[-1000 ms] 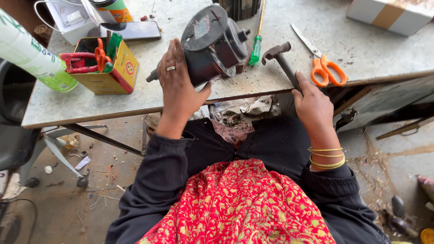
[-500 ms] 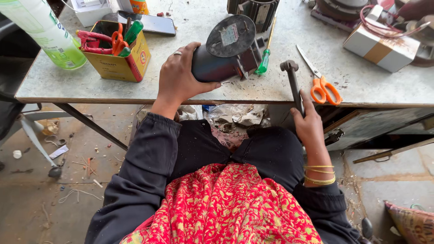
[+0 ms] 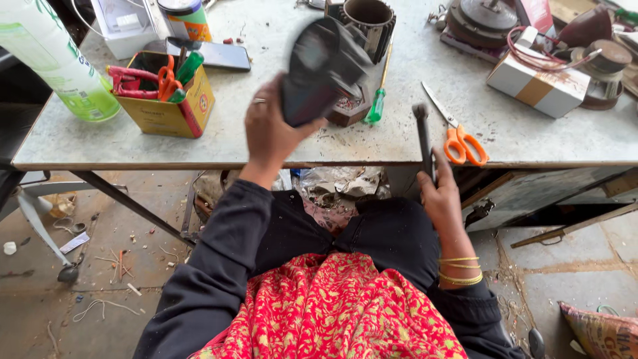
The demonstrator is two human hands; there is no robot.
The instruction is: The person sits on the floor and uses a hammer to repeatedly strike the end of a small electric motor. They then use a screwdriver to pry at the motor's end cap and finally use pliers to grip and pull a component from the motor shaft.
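Note:
My left hand (image 3: 269,129), with a ring on one finger, grips a dark round motor housing (image 3: 322,66) and tilts it up off the grey table (image 3: 266,143). The housing is blurred with motion. My right hand (image 3: 438,193) holds a hammer (image 3: 423,133) by its handle at the table's front edge, head up and pointing away from me. Just behind the housing a green-handled screwdriver (image 3: 377,103) lies on the table.
Orange-handled scissors (image 3: 458,136) lie right of the hammer. A yellow box (image 3: 169,100) of tools, a green bottle (image 3: 63,63) and a phone (image 3: 212,54) stand at the left. A cardboard box (image 3: 538,83) with wires and motor parts (image 3: 482,20) are at the right.
My left hand has lifted and tipped the motor housing further upright. The hammer has swung more upright in my right hand. The camera has moved closer to the table.

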